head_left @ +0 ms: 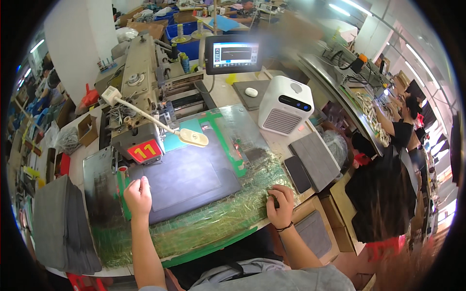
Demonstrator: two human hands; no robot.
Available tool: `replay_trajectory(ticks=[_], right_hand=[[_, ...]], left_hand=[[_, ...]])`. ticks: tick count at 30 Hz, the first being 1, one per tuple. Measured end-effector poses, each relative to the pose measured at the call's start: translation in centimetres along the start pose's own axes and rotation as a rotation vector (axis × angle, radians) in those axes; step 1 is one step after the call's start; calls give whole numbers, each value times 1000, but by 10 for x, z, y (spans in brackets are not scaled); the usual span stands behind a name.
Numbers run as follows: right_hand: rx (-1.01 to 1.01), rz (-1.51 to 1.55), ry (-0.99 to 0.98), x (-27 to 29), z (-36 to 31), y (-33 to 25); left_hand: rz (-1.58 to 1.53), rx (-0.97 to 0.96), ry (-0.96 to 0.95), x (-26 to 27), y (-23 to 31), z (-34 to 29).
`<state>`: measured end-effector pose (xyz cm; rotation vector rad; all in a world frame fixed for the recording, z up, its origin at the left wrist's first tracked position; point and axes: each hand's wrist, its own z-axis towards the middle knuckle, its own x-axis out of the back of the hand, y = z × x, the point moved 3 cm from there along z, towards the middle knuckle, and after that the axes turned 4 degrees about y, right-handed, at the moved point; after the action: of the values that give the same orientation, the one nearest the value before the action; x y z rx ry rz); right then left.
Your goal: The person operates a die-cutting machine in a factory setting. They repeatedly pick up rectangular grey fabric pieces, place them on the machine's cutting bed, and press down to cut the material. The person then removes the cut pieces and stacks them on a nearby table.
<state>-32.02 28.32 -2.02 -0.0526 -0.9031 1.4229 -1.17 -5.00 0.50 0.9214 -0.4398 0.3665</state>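
Note:
My left hand (138, 196) is closed like a fist, thumb uppermost, at the left edge of a dark grey fabric panel (194, 182); what it holds, if anything, is hidden. The panel lies flat under the head of an industrial sewing machine (141, 140). My right hand (280, 207) rests on the green, tape-covered front of the work plate (208, 223), fingers loosely curled, thumb apart and nothing visible in it. Green tape (225, 145) runs along the panel's right side, and a teal piece (182, 139) lies at its far edge. A cream lamp (193, 137) hangs over the panel.
Stacked grey panels (60, 223) hang over the table's left edge. To the right are a white air cooler (287, 105), a dark phone (297, 173) and a grey panel stack (315, 160). A control screen (233, 54) stands behind. Another person (403, 121) works at the far right.

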Motion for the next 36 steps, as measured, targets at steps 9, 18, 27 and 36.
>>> replay_trajectory(ticks=[9,18,27,36], right_hand=[[36,-31,13,2,1,1],[38,-16,14,-2,0,6],[34,12,46,3,-1,7],[-77,119,66,25,-11,-1]], left_hand=[[350,-52,-4,-4,6,-7],[458,79,-285,2,7,-2],[152,-116,-259,62,54,-49],[-360,47,-279,80,40,-116]])
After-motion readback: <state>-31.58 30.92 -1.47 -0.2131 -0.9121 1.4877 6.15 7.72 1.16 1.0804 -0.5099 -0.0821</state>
